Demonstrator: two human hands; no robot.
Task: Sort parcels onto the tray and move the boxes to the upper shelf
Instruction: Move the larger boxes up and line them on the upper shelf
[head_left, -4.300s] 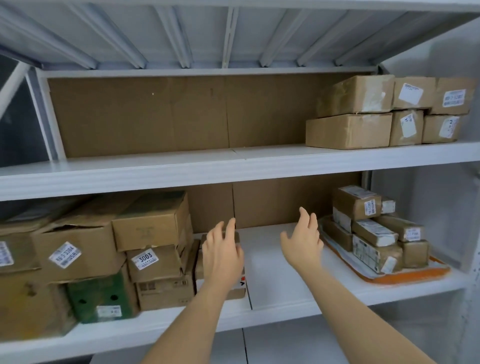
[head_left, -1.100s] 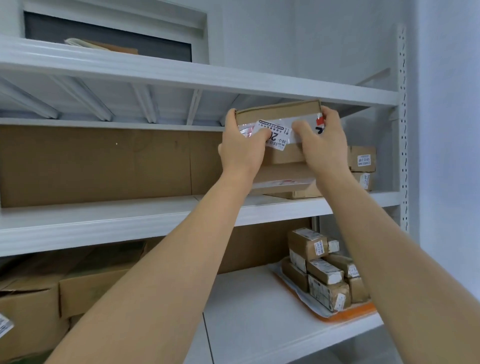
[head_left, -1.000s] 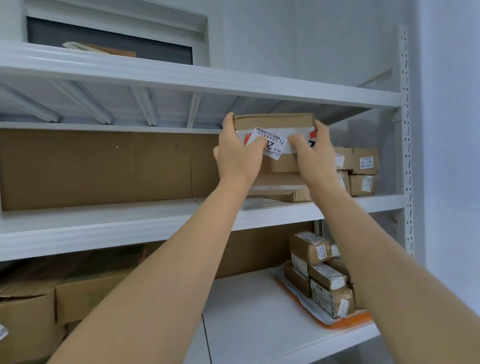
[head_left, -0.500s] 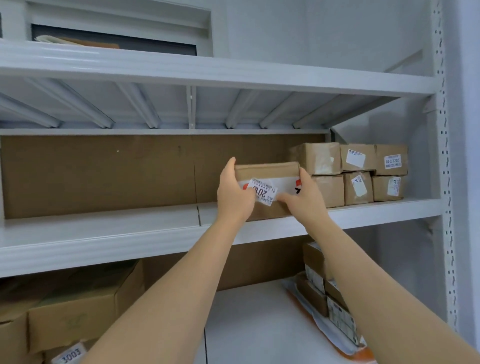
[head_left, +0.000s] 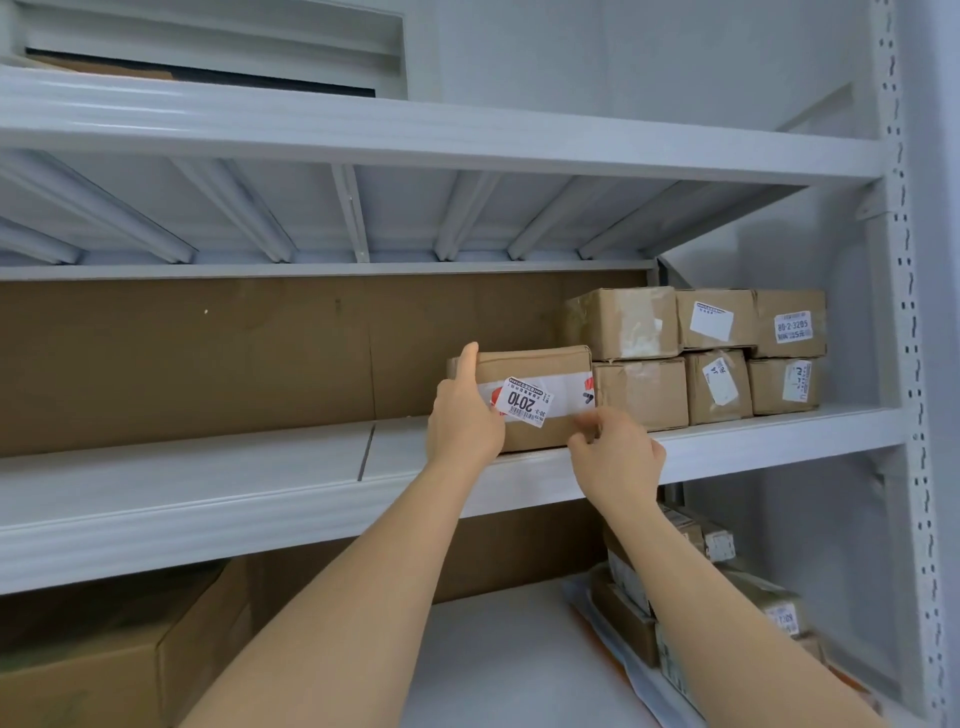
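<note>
A brown cardboard box (head_left: 524, 366) with white tape and a "2010" label sits on the upper shelf (head_left: 208, 483), its right end against a stack of several labelled boxes (head_left: 717, 353). My left hand (head_left: 462, 421) grips the box's left end, thumb up along the edge. The fingers of my right hand (head_left: 618, 457) are curled against the box's lower right front corner. Below, small parcels (head_left: 628, 623) are piled on an orange tray (head_left: 854, 683), partly hidden by my right arm.
A large cardboard box (head_left: 104, 660) stands on the lower shelf at the left. Another shelf (head_left: 415, 135) hangs close above. A perforated white upright (head_left: 904, 364) bounds the rack at the right. Brown board backs the upper shelf.
Both hands lifted the 2010 box from the lower shelf, lowered it onto the upper shelf and slid it against the stack. My right hand moved from its right side to its front corner.
</note>
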